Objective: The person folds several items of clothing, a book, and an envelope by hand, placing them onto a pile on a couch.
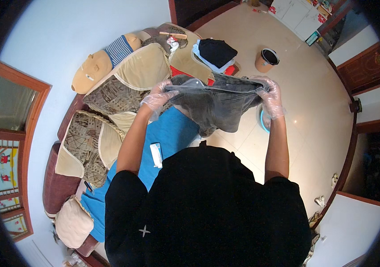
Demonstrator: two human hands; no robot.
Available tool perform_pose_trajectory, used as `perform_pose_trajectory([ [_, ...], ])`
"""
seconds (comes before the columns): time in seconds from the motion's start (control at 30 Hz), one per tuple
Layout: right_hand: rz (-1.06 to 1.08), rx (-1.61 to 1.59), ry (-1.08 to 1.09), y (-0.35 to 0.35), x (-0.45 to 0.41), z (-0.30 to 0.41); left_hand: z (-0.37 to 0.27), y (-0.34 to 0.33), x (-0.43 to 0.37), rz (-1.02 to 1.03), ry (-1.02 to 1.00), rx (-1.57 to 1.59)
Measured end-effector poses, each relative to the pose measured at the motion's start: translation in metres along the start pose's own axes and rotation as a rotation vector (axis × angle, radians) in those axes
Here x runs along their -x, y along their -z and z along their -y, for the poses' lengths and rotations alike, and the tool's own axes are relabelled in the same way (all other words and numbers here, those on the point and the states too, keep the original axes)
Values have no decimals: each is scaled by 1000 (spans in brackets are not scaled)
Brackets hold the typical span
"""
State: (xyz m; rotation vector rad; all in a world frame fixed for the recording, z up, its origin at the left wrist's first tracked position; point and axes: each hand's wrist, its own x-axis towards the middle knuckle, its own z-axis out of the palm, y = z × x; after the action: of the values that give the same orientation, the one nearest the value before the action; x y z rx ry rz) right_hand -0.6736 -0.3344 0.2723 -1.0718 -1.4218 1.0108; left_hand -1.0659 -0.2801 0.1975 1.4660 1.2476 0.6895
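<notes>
A dark grey garment with a waistband and a button, which looks like trousers or shorts, is stretched between my two hands. My left hand, in a clear plastic glove, grips one end of the waistband. At the other end my right hand, gloved the same way, is closed on the bunched waistband. The garment's lower part hangs down in folds over the edge of the sofa. Just beyond it, a folded black garment lies on light blue cloth and something red on the sofa.
Patterned cushions, a plush toy in a striped top and a blue cover are on the sofa at left. A small white box lies on the cover. On the tiled floor stand a bin and a blue-rimmed basin.
</notes>
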Motion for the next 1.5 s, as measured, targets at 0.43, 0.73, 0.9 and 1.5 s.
perform_pose_trajectory([
  [0.43, -298, -422, -123, 38, -7, -3, -138, 17, 18, -63, -417, 497],
  [0.73, 728, -337, 131, -61, -41, 57, -153, -25, -21, 1162, -791, 859],
  [0.9, 609, -272, -106, -70, -33, 34, -160, -54, -16, 993, -731, 887],
  [1.5, 193, -343, 27, -97, -29, 54, -125, -35, -53, 202, -331, 503],
])
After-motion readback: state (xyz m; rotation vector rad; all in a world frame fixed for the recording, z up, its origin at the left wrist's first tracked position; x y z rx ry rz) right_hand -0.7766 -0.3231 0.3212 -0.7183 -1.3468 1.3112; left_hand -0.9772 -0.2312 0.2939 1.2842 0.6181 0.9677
